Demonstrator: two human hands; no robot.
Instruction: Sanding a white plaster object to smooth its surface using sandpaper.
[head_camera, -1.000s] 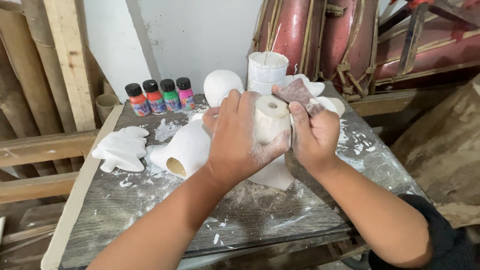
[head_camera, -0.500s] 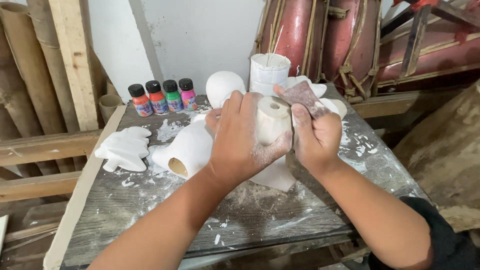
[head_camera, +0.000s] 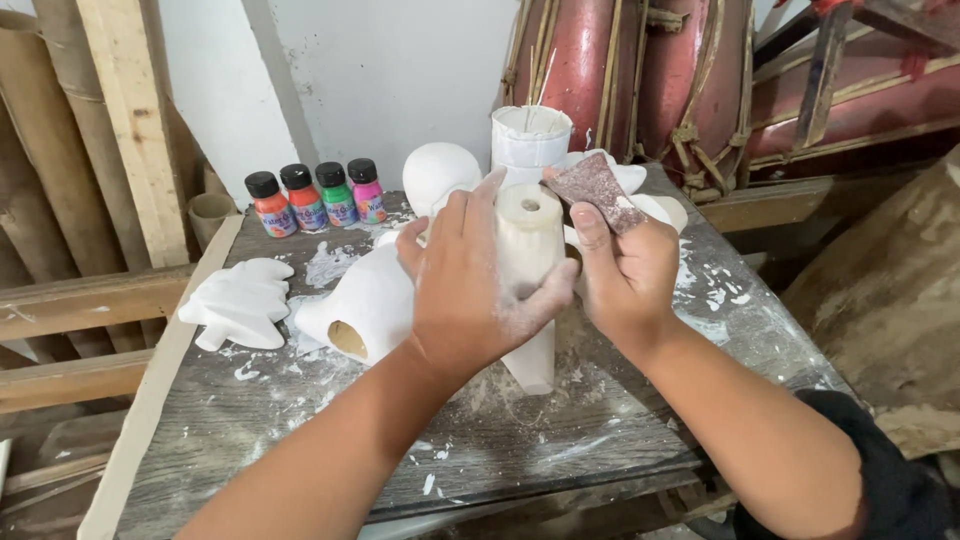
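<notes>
Two hands are at work over a dusty wooden table (head_camera: 300, 440). Left hand (head_camera: 470, 290) is closed around a pale plaster cylinder piece (head_camera: 528, 235), fingers wrapped over its side, holding it upright with its hollow top facing the camera and its lower end just above the table near centre. Right hand (head_camera: 625, 275) is pinched shut on a folded scrap of reddish-brown sandpaper (head_camera: 597, 185), which sits against the piece's upper rim at about 2 o'clock from the hole.

Progress, as judged: sanding is under way, not finished. White dust coats the left hand's fingers and lies scattered over the tabletop, thickest under the piece, which suggests a fair amount of rubbing done. How smooth the surface is cannot be told from this view; the far side of the piece is hidden by the hand.

Other items: a white hollow cast (head_camera: 365, 305) lies on its side at 9 o'clock from the held piece, touching the left hand's wrist side or just beside it. A flat white leaf-shaped cast (head_camera: 240, 300) lies further toward 9 o'clock. Four small paint bottles (head_camera: 315, 195), orange, red, green and pink, stand capped at 11 o'clock, apparently untouched; no cast shows colour. A white rounded cast (head_camera: 440, 172) and a white cup with sticks (head_camera: 528, 140) stand at 12 o'clock.
</notes>
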